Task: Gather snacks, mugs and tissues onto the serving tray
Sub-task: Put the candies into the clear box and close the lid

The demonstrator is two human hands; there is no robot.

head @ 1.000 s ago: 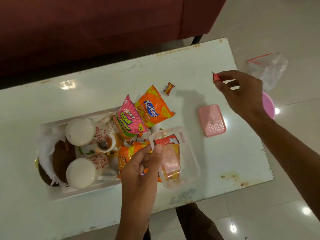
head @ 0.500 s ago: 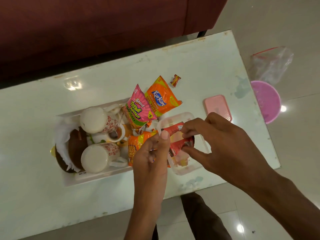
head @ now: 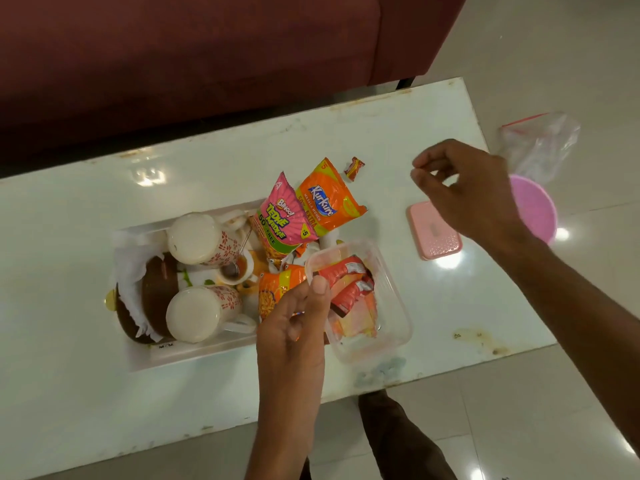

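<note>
On the white table (head: 398,140) in front of the dark red sofa (head: 190,46), a white serving tray (head: 194,355) sits as the landmark for everything else. Inside it lie two white mugs with red patterning, one toward the sofa (head: 197,239) and one nearer the person (head: 199,313), both on their sides. Crumpled white tissues (head: 130,261) fill the tray's left end around a dark brown round object (head: 156,292). A small cup with a spoon (head: 235,268) sits between the mugs. At the tray's right end, a pink Bingo packet (head: 280,220) and an orange Kurkure packet (head: 325,202) lean out past the rim, with another orange packet (head: 273,292) below them.

Overlapping the tray's right corner is a clear plastic container (head: 388,323) holding red-orange wrapped snacks (head: 349,289). The left hand (head: 294,323) grips this container's near-left rim, thumb pressed on the edge.

Right of the tray, beyond the container, the right hand (head: 464,188) hovers above the table with fingers curled and thumb meeting fingertip; I cannot tell whether anything is pinched there. Beneath it lies a pink lid (head: 433,233). A small red candy (head: 354,168) rests on the table just beyond the Kurkure packet. Off the table's right edge, a pink bowl (head: 535,209) and a clear plastic bag (head: 540,143) sit on the floor.
</note>
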